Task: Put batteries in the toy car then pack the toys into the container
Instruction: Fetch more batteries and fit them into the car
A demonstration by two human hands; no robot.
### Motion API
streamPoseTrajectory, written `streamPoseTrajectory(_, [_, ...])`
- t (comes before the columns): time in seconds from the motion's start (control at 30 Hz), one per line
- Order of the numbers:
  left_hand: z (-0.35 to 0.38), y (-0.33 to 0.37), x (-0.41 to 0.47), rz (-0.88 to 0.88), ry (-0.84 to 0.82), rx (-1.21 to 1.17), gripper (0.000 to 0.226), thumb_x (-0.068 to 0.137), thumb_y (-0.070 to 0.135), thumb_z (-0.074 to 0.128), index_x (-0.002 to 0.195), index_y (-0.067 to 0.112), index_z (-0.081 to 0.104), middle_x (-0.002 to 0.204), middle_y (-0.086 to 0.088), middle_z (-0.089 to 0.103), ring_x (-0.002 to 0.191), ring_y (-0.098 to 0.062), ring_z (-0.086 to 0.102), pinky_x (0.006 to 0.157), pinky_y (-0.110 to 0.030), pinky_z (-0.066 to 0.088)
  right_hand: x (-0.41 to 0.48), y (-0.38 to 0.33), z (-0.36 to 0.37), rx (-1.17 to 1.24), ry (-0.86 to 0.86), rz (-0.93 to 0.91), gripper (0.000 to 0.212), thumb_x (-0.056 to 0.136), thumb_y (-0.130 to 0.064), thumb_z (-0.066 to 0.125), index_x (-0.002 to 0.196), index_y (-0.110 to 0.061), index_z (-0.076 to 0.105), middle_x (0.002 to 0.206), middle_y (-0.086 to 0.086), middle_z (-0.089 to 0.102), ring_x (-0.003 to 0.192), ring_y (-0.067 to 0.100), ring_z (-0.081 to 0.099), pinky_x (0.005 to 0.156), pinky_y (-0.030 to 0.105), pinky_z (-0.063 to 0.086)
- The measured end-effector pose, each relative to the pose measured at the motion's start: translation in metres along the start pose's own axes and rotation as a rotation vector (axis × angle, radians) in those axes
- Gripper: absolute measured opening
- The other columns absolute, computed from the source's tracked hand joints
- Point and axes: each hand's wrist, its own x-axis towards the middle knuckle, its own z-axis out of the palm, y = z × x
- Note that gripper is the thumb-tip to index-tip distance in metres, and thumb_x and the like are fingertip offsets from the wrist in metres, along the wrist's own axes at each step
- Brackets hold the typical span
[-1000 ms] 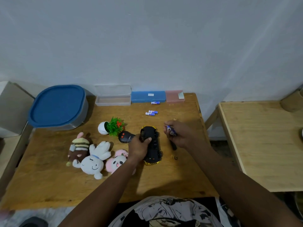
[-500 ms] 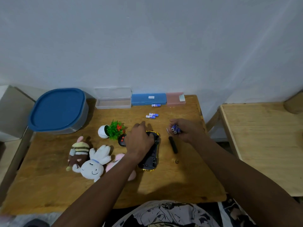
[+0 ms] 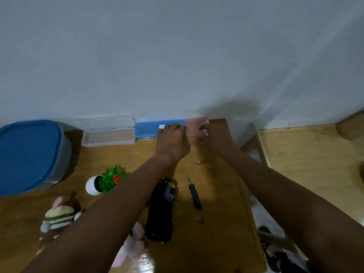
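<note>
A black toy car (image 3: 160, 211) with yellow trim lies in the middle of a wooden table (image 3: 216, 243), lengthwise from near to far, with nobody touching it. It looks like hard moulded plastic, so probably light, stiff and a little slick. The safest hold is likely across its flanks at mid-body, between the wheels, with the underside turned up for the battery bay. Just to its right lies a black-handled screwdriver (image 3: 194, 192), apart from the car.

Both arms stretch over the car to the far edge of the table. The left hand (image 3: 173, 142) is at the join between a blue box (image 3: 146, 129) and a pink box (image 3: 194, 123), with its fingers bent. The right hand (image 3: 211, 136) is at the pink box. Motion blur hides whether either hand grips anything. No batteries can be made out.

Left of the blue box is an open clear box (image 3: 109, 134). At far left sits the blue-lidded container (image 3: 29, 154), closed. Near it are a small white plant pot (image 3: 94, 185), a striped plush toy (image 3: 59, 215) and, near the left forearm, a pink plush toy (image 3: 132, 245).
</note>
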Motion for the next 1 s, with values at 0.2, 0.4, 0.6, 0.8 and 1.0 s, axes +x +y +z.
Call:
streamPoseTrajectory(0.2, [0.029, -0.013, 0.04, 0.058, 0.028, 0.071, 0.074, 0.076, 0.036, 0.071, 0.143, 0.018, 0.047, 0.149, -0.007, 0.045, 0.138, -0.028, 0.035, 0.106, -0.047, 0.031, 0.032, 0.02, 0.006, -0.374, -0.01, -0.225, 0.021, 0.087, -0.031, 0.056, 0.091, -0.016, 0.071, 0.077, 0.008, 0.071, 0.067, 0.027, 0.067, 0.064, 0.042, 0.055])
streamPoseTrajectory(0.4, [0.043, -0.027, 0.06, 0.077, 0.092, 0.076, 0.065, 0.076, 0.049, 0.069, 0.132, 0.018, 0.058, 0.134, -0.002, 0.061, 0.129, -0.026, 0.042, 0.099, -0.044, 0.028, 0.042, 0.028, 0.008, -0.579, -0.024, -0.455, 0.017, 0.071, -0.022, 0.08, 0.074, -0.01, 0.068, 0.063, 0.01, 0.068, 0.045, 0.025, 0.061, 0.047, 0.027, 0.051])
streamPoseTrajectory(0.6, [0.045, -0.029, 0.066, 0.076, 0.131, 0.093, 0.069, 0.072, 0.052, 0.075, 0.132, 0.021, 0.057, 0.13, 0.001, 0.064, 0.125, -0.024, 0.044, 0.095, -0.042, 0.024, 0.045, 0.024, 0.003, -0.645, -0.048, -0.557, 0.017, 0.064, -0.019, 0.077, 0.061, -0.011, 0.062, 0.052, 0.006, 0.06, 0.036, 0.021, 0.053, 0.044, 0.019, 0.043])
streamPoseTrajectory(0.8, [0.045, -0.024, 0.064, 0.027, 0.103, 0.026, 0.082, 0.071, 0.052, 0.078, 0.141, 0.024, 0.047, 0.134, -0.001, 0.061, 0.133, -0.025, 0.037, 0.102, -0.045, 0.02, 0.056, 0.013, -0.043, -0.507, -0.058, -0.482, 0.013, 0.077, -0.023, 0.07, 0.071, -0.012, 0.068, 0.064, 0.007, 0.063, 0.053, 0.025, 0.059, 0.055, 0.023, 0.033])
streamPoseTrajectory(1.0, [0.044, -0.021, 0.055, -0.02, 0.07, -0.126, 0.095, 0.069, 0.047, 0.082, 0.148, 0.027, 0.032, 0.131, -0.007, 0.054, 0.139, -0.022, 0.021, 0.108, -0.047, 0.015, 0.062, 0.017, -0.056, -0.358, 0.149, -0.384, 0.023, 0.089, -0.029, 0.064, 0.107, -0.017, 0.074, 0.097, 0.009, 0.073, 0.082, 0.029, 0.069, 0.068, 0.032, 0.052])
